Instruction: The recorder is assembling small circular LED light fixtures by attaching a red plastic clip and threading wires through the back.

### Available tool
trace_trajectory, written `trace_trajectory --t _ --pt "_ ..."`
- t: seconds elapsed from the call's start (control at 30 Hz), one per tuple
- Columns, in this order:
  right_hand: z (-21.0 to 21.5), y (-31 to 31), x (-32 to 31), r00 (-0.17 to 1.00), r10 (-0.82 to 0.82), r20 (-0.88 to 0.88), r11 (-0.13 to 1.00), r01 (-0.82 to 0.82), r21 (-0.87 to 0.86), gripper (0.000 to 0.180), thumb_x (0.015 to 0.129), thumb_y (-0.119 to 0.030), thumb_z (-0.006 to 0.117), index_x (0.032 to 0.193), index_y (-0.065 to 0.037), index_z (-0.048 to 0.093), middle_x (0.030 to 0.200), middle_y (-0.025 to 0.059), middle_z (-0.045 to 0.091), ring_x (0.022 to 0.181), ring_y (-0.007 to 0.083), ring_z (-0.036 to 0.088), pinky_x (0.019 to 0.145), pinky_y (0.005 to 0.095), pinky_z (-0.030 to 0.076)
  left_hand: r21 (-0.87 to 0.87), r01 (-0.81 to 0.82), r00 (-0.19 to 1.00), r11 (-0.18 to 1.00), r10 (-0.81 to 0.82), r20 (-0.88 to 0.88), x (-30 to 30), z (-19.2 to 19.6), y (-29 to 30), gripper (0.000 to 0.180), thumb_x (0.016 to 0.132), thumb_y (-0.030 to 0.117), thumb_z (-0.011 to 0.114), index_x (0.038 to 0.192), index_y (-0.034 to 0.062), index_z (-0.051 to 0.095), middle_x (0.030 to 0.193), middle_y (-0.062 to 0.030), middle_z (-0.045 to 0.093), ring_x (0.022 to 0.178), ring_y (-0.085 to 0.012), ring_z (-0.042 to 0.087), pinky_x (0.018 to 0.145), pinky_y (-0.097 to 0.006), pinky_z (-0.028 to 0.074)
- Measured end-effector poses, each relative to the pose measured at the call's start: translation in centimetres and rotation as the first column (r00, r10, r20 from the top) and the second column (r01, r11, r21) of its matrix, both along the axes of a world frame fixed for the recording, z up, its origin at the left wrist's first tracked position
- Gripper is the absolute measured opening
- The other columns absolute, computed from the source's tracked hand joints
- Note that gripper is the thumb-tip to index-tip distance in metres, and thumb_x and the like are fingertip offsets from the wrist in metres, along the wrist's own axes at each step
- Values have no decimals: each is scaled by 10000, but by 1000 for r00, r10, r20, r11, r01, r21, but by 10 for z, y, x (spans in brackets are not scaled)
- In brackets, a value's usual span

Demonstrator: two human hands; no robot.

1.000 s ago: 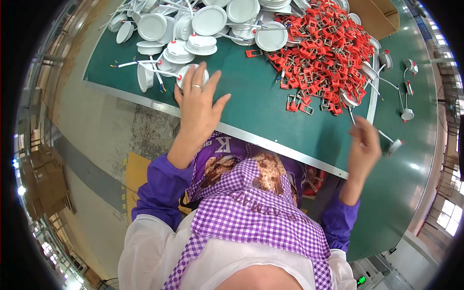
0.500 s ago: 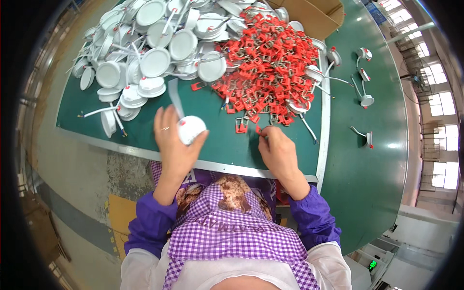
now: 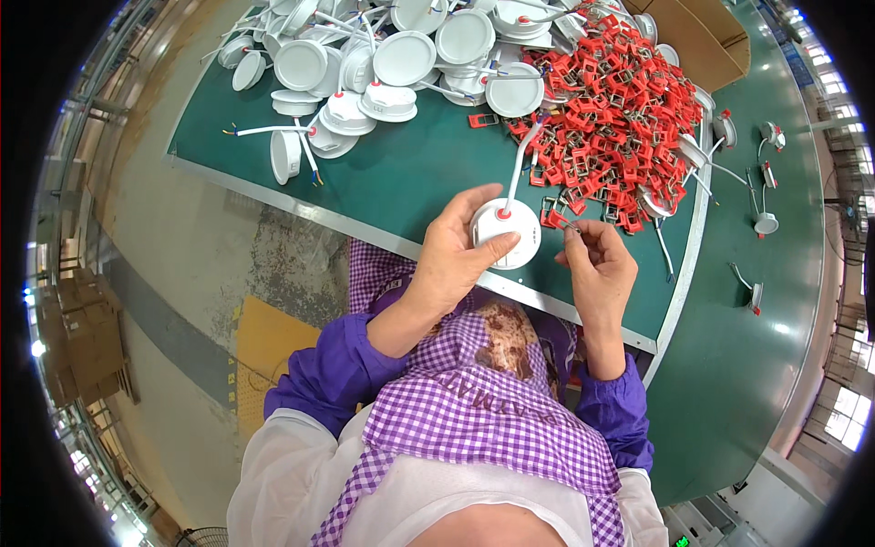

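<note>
My left hand (image 3: 453, 248) grips a round white downlight (image 3: 522, 248) near the table's front edge, thumb across its back. A white cable (image 3: 517, 175) rises from a red grommet on that back toward the pile. Just right of it, my right hand (image 3: 603, 266) is closed in a pinch on the metal end of a red spring clip (image 3: 552, 217). The clip and the downlight are apart. Beyond the right hand lies a heap of red spring clips (image 3: 611, 118) with metal wire parts.
Many white downlights (image 3: 406, 58) with cables are piled at the far left of the green table (image 3: 401, 173). A cardboard box (image 3: 702, 41) stands at the back right. On the green surface (image 3: 729, 383) beyond the metal edge strip, several downlights (image 3: 766, 223) with clips lie scattered.
The view has shifted, so the table sits further left and up relative to my body. My left hand has brought the downlight right, close to my right hand, its cable side now facing up.
</note>
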State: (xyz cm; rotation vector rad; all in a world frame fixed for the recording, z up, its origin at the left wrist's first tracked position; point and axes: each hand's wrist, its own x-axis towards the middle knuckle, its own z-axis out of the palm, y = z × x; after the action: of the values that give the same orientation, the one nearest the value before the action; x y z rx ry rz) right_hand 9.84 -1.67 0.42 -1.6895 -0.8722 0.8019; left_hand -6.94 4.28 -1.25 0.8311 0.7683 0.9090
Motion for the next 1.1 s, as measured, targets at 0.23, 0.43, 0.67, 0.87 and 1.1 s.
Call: trace_trajectory --t 0.23,0.43,0.67,0.87,1.1 --pt "13 -8 -27 924 140 355 984 -170 52 153 843 -11 691 985 18 643 787 114 659 646 143 664 596 262 515 148 -167 985 975 173 -23 7 -3 -9 474 834 -41 689 1254 -50 470 1144 -130 596 1039 -160 605 890 -281 513" --pt "16 -10 -33 904 151 399 980 -189 58 124 869 42 628 992 26 632 818 139 657 693 198 699 580 293 529 206 -20 993 978 44 -113 4 -2 -9 391 872 -40 651 1220 -44 473 1155 -122 595 1055 -164 605 896 -280 516" --pt "10 -8 -34 905 169 391 979 -199 36 183 850 67 616 1029 28 614 855 177 654 717 237 703 603 323 539 361 2 973 933 82 -216 6 -12 -12 363 866 -74 635 1197 -25 493 1152 -107 595 1061 -158 598 913 -283 500" --pt "2 -10 -38 891 142 431 981 -184 57 217 836 61 627 1048 22 607 862 183 655 713 269 695 607 336 536 390 -49 983 919 115 -145 6 -15 -14 352 870 -89 614 1194 -21 495 1150 -97 594 1069 -152 591 914 -280 499" --pt "6 -3 -43 925 125 359 985 -159 64 133 873 45 614 1005 36 625 871 162 667 709 216 695 602 306 534 374 -23 972 927 108 -209 4 -14 -12 372 858 -112 601 1204 -15 503 1151 -87 594 1062 -142 590 903 -273 497"
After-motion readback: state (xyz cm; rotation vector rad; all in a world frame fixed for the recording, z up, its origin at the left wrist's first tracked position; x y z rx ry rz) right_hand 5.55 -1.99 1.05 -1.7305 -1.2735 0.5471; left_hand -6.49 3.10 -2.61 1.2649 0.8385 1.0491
